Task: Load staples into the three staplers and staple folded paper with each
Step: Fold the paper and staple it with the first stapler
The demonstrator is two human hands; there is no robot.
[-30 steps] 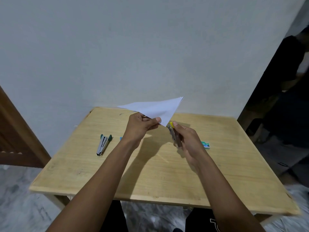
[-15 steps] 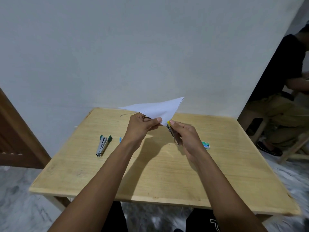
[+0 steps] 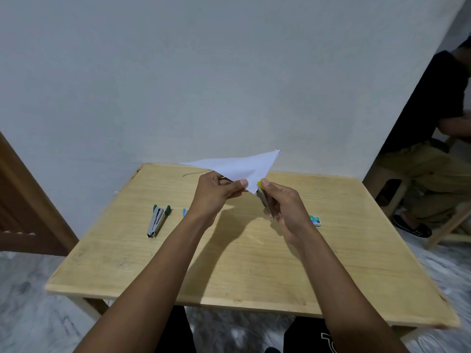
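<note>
My left hand (image 3: 218, 193) pinches a white folded paper (image 3: 242, 165), held up above the wooden table (image 3: 229, 263). My right hand (image 3: 283, 210) grips a yellow-tipped metal stapler (image 3: 265, 200), whose front end sits at the paper's lower corner. A green-tipped stapler (image 3: 156, 220) lies opened on the table's left side. A blue stapler (image 3: 184, 212) shows only as a small tip behind my left wrist. A small green and white staple box (image 3: 315, 220) lies on the table just right of my right hand.
A grey wall stands right behind the table. A brown wooden panel (image 3: 25, 200) is at the left. A seated person (image 3: 433, 154) on a wooden stool is at the far right, beyond the table's edge.
My right hand has moved the yellow stapler up and left, closing onto the paper's lower corner. The paper and my left hand stayed nearly still.
</note>
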